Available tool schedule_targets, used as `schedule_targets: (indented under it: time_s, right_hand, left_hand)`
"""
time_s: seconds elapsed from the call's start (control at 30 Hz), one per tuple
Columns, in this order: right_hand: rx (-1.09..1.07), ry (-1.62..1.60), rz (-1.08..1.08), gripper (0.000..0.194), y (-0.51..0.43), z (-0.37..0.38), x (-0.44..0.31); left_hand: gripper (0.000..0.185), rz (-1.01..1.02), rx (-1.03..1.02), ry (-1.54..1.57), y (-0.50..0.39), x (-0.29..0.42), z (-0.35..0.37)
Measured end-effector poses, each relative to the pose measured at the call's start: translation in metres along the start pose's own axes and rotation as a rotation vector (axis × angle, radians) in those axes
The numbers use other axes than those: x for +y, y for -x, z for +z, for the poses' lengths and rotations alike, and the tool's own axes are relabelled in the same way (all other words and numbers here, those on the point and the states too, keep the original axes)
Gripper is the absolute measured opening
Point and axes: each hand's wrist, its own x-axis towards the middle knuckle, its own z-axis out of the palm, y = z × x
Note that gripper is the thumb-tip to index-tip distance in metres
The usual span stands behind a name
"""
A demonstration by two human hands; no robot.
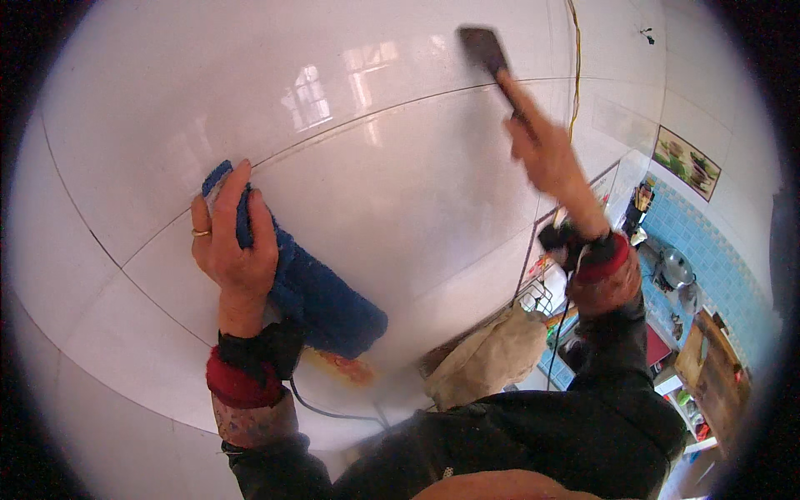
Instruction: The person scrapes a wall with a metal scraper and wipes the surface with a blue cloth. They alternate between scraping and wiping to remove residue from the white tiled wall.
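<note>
White glossy wall tiles (pixel 387 200) with dark joints fill most of the view before me. My left hand (pixel 234 240) presses a folded dark blue cloth (pixel 328 300) to the tiles at the left; the cloth hangs down past the wrist. At the upper right, my right hand (pixel 547 153) grips the handle of a dark scraper or spatula (pixel 484 50), its index finger laid along the shaft. The flat blade is blurred and lies over the tiles above a joint. Whether it touches them I cannot tell.
A yellow cord (pixel 575 69) runs down the wall near my right hand. Below sits a beige cloth (pixel 487 356) beside a wire rack (pixel 539 297). Farther right are a metal pot (pixel 677 267) by blue tiles (pixel 700 228) and a wooden board (pixel 712 365).
</note>
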Motion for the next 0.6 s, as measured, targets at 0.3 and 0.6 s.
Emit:
schedule_targets:
  time_s: [0.3, 0.6]
  right_hand:
    - [-0.031, -0.076, -0.088, 0.054, -0.015, -0.007, 0.022]
    - [0.074, -0.029, -0.023, 0.050, -0.027, -0.025, 0.004]
  left_hand:
    - [0.031, 0.045, 0.018, -0.006, 0.006, -0.007, 0.003]
    - [0.031, 0.015, 0.018, 0.052, 0.006, -0.005, 0.004]
